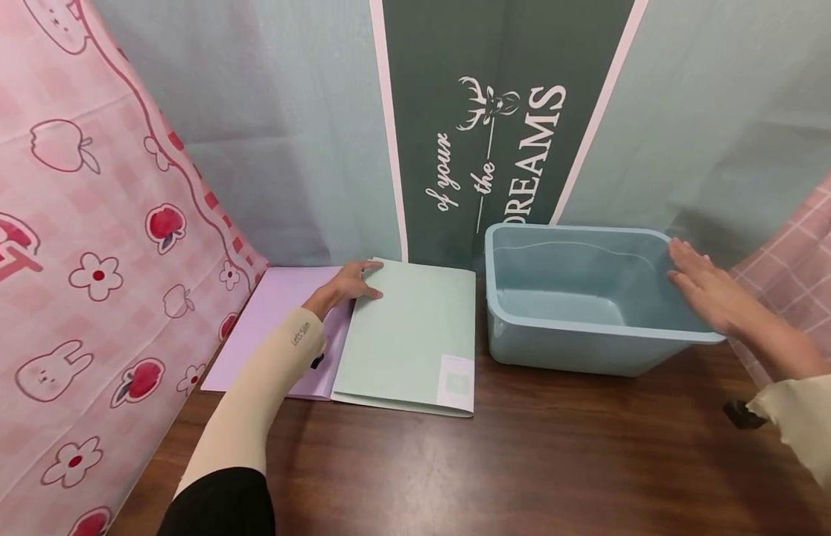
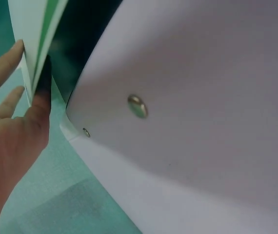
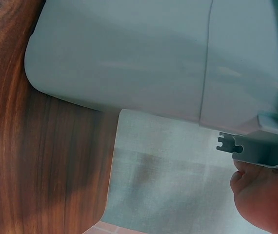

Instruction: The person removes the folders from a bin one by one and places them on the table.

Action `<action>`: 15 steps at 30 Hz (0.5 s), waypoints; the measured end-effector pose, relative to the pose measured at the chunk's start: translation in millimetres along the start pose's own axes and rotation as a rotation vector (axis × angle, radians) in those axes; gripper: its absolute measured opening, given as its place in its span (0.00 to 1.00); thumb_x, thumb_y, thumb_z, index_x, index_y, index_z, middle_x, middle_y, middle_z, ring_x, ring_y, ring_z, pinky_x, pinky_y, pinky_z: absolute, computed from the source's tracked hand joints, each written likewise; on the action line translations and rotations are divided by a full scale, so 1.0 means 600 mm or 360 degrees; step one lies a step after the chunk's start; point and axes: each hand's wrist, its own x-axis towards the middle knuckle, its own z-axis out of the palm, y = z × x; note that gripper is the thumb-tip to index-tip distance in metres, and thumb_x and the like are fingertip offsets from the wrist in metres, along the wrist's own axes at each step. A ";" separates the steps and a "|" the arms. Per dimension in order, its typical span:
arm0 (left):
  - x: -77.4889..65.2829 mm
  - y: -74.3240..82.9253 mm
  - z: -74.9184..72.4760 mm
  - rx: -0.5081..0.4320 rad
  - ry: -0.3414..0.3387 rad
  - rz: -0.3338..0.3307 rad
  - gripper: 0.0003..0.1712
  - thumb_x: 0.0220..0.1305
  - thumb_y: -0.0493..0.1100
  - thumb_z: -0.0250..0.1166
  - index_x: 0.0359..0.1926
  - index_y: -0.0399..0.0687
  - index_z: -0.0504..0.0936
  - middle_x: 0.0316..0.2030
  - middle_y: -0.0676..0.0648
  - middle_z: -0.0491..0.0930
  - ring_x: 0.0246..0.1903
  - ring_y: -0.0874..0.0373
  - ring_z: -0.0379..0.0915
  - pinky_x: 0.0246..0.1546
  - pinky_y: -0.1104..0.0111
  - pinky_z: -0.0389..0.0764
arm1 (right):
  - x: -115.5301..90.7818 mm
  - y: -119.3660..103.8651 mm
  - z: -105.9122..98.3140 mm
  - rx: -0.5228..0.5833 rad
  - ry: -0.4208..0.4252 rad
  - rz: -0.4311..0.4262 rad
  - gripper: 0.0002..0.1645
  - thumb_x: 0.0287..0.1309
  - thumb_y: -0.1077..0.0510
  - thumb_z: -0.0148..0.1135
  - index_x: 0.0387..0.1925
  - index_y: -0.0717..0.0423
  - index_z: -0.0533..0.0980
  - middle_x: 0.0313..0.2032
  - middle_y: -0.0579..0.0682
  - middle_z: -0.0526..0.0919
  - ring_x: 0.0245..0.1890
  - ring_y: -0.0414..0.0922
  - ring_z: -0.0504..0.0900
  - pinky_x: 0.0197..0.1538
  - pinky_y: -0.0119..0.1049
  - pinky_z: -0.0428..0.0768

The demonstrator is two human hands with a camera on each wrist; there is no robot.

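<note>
My left hand (image 1: 348,284) pinches the left edge of a mint-green folder (image 1: 412,327), with a pale label in its lower corner. The left wrist view shows fingers (image 2: 9,63) on both sides of that folder's edge. Beneath the left arm lies a lavender folder (image 1: 281,298), adjoining the green one. Its pale surface (image 2: 202,97) bears small metal studs in the left wrist view. My right hand (image 1: 713,290) rests on the right rim of a light-blue plastic bin (image 1: 563,350), fingers extended. The right wrist view shows the hand (image 3: 266,195) against the rim's underside.
The folders and bin stand side by side on a brown wooden table (image 1: 415,476). Behind them hangs a grey-green cloth (image 1: 288,112) with printed lettering. A pink patterned cloth (image 1: 100,223) borders the left side, and pink checked cloth (image 1: 804,260) the right.
</note>
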 end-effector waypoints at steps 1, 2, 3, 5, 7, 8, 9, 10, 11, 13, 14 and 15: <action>0.000 -0.001 0.002 0.0035 0.0011 0.0000 0.48 0.61 0.32 0.77 0.80 0.46 0.67 0.82 0.36 0.54 0.80 0.43 0.53 0.76 0.52 0.66 | 0.000 0.000 0.001 -0.0002 0.0001 0.0000 0.35 0.85 0.59 0.32 0.80 0.76 0.40 0.80 0.73 0.37 0.83 0.63 0.32 0.78 0.28 0.23; 0.000 -0.001 0.004 0.0071 0.0022 0.0000 0.48 0.61 0.32 0.77 0.80 0.46 0.67 0.82 0.36 0.54 0.80 0.43 0.53 0.76 0.53 0.66 | -0.001 0.001 0.001 -0.0001 0.0000 0.0001 0.35 0.85 0.59 0.32 0.80 0.76 0.40 0.80 0.73 0.37 0.83 0.63 0.32 0.77 0.28 0.23; 0.000 -0.002 0.005 0.0105 0.0031 -0.0004 0.48 0.61 0.33 0.77 0.79 0.46 0.68 0.82 0.36 0.55 0.80 0.43 0.52 0.76 0.53 0.65 | -0.001 0.002 0.002 -0.0003 -0.0004 0.0003 0.35 0.85 0.59 0.32 0.80 0.76 0.40 0.80 0.73 0.37 0.83 0.63 0.32 0.77 0.28 0.23; -0.001 -0.002 0.008 0.0180 0.0036 -0.0017 0.47 0.61 0.34 0.77 0.79 0.46 0.68 0.82 0.36 0.55 0.81 0.42 0.51 0.77 0.52 0.64 | -0.001 0.003 0.003 -0.0006 -0.0004 0.0002 0.35 0.85 0.59 0.32 0.80 0.76 0.40 0.80 0.73 0.37 0.83 0.63 0.32 0.77 0.27 0.23; -0.003 -0.001 0.011 0.0239 0.0048 -0.0026 0.47 0.61 0.35 0.78 0.79 0.46 0.68 0.81 0.35 0.56 0.81 0.41 0.49 0.78 0.52 0.62 | -0.002 0.004 0.003 -0.0006 -0.0003 0.0001 0.35 0.85 0.59 0.32 0.80 0.76 0.40 0.80 0.74 0.38 0.83 0.63 0.32 0.77 0.27 0.23; -0.004 0.001 0.012 0.0272 0.0056 -0.0026 0.46 0.61 0.35 0.78 0.79 0.45 0.69 0.81 0.35 0.56 0.81 0.41 0.49 0.78 0.51 0.61 | -0.002 0.004 0.004 -0.0003 -0.0003 0.0000 0.35 0.85 0.58 0.32 0.80 0.77 0.40 0.80 0.74 0.38 0.83 0.62 0.32 0.77 0.27 0.23; -0.005 0.002 0.013 0.0309 0.0063 -0.0024 0.46 0.61 0.36 0.78 0.78 0.45 0.69 0.81 0.35 0.57 0.81 0.40 0.50 0.79 0.51 0.60 | -0.002 0.004 0.003 -0.0004 -0.0002 0.0005 0.35 0.85 0.58 0.32 0.80 0.76 0.40 0.80 0.74 0.38 0.83 0.62 0.32 0.77 0.26 0.24; -0.005 0.003 0.013 0.0351 0.0070 -0.0016 0.45 0.61 0.36 0.78 0.78 0.44 0.70 0.81 0.34 0.57 0.81 0.40 0.50 0.79 0.51 0.59 | -0.001 0.004 0.003 -0.0003 0.0000 0.0005 0.35 0.85 0.58 0.32 0.80 0.76 0.40 0.80 0.74 0.38 0.83 0.61 0.32 0.77 0.26 0.24; -0.006 0.005 0.014 0.0390 0.0076 -0.0006 0.45 0.61 0.37 0.78 0.78 0.44 0.70 0.80 0.34 0.58 0.81 0.40 0.51 0.79 0.51 0.59 | -0.001 0.004 0.003 -0.0001 0.0001 0.0004 0.35 0.85 0.58 0.32 0.80 0.76 0.40 0.80 0.74 0.38 0.83 0.62 0.32 0.77 0.26 0.24; -0.008 0.008 0.015 0.0457 0.0080 0.0017 0.45 0.62 0.37 0.78 0.77 0.42 0.70 0.79 0.32 0.60 0.80 0.38 0.53 0.79 0.50 0.60 | -0.001 0.003 0.002 0.0000 0.0002 0.0002 0.35 0.85 0.58 0.32 0.80 0.76 0.40 0.80 0.74 0.38 0.83 0.62 0.32 0.77 0.26 0.24; -0.008 0.009 0.016 0.0489 0.0080 0.0029 0.45 0.62 0.38 0.78 0.77 0.41 0.70 0.78 0.32 0.61 0.80 0.38 0.54 0.79 0.50 0.60 | 0.000 0.003 0.002 0.0001 0.0003 0.0000 0.35 0.85 0.58 0.32 0.80 0.76 0.40 0.80 0.73 0.38 0.83 0.62 0.32 0.77 0.25 0.24; -0.009 0.009 0.016 0.0524 0.0078 0.0038 0.44 0.62 0.39 0.77 0.77 0.40 0.70 0.78 0.31 0.62 0.79 0.38 0.55 0.79 0.50 0.60 | 0.000 0.003 0.002 0.0002 0.0003 -0.0001 0.35 0.85 0.58 0.32 0.80 0.76 0.40 0.80 0.73 0.38 0.83 0.63 0.32 0.77 0.25 0.24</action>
